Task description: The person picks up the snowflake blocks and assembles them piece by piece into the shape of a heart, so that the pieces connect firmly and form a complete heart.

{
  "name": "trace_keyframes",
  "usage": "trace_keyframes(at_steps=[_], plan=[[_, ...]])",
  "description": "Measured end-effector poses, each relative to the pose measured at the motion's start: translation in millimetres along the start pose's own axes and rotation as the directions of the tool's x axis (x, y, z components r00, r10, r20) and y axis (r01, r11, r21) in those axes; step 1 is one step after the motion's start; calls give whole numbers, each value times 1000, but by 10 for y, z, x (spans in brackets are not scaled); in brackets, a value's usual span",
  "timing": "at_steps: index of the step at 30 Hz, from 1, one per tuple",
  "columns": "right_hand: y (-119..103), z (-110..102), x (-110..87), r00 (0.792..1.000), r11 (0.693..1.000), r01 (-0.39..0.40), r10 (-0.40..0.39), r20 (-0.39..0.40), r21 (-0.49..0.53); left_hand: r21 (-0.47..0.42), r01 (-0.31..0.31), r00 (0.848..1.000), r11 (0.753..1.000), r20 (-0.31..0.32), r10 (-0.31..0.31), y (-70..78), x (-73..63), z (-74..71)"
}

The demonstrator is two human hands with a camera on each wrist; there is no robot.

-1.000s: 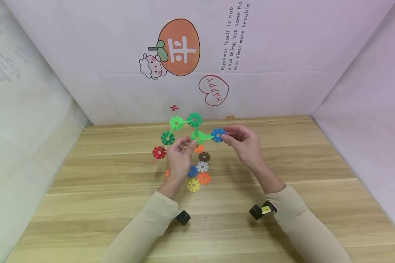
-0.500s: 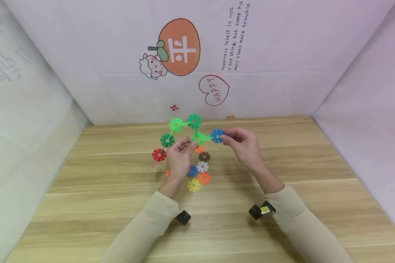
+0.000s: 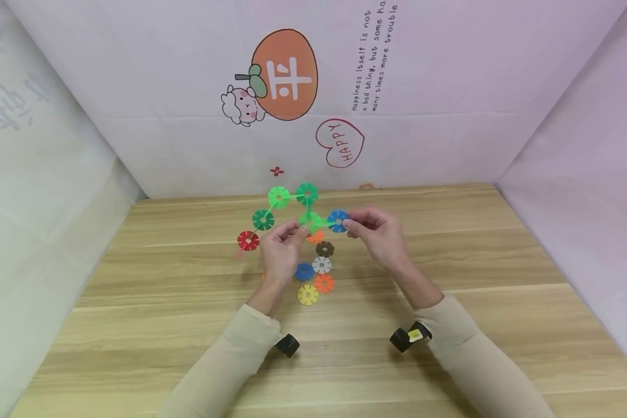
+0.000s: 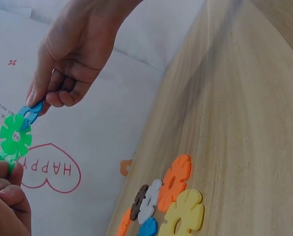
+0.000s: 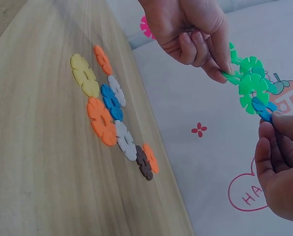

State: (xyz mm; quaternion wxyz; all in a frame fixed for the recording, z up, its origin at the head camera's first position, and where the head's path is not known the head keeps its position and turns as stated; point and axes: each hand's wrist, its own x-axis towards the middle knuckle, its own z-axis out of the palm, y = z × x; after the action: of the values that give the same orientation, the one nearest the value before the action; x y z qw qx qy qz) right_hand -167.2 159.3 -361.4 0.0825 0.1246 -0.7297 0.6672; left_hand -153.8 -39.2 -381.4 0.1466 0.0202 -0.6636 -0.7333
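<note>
A chain of plastic snowflake discs hangs in the air between the two hands. My left hand (image 3: 281,252) pinches a light green snowflake disc (image 3: 310,221) in the chain. From there the linked discs bend back and round to the left, ending past a red disc (image 3: 248,241) in a pink piece. At the other end, my right hand (image 3: 385,239) pinches a blue snowflake disc (image 3: 338,221) between thumb and fingers. In the right wrist view the blue disc (image 5: 263,109) meets the edge of an upright light green disc (image 5: 253,93), its slots overlapping there.
Loose snowflake discs lie on the wooden table (image 3: 480,348) beneath the hands: a yellow one (image 3: 307,295), an orange one (image 3: 324,283), a brown one (image 3: 325,249) and several more. A printed white cloth (image 3: 423,151) rises behind the table.
My right hand has shifted left and slightly nearer, bringing the blue disc closer to my left hand. The chain's red end dipped, then rose and drifted a little left.
</note>
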Motion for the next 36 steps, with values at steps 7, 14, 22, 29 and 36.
trace_keyframes(at_steps=[7,14,22,29,36], plan=[[51,-8,-37,985,988,-132,140,104,-84,-11,46,999,999,-15,-46,-14,50,-53],[57,-49,8,972,980,-111,141,186,-167,13,56,998,998,0,-56,-14,80,-70],[23,-42,29,956,976,-171,197,219,-132,-26,114,993,993,32,-113,-23,28,-99],[50,-5,33,951,975,-208,220,217,-77,-70,311,936,948,198,-292,-71,-123,-35],[101,89,24,942,977,-212,215,259,-40,-117,345,921,931,235,-312,-112,-167,45]])
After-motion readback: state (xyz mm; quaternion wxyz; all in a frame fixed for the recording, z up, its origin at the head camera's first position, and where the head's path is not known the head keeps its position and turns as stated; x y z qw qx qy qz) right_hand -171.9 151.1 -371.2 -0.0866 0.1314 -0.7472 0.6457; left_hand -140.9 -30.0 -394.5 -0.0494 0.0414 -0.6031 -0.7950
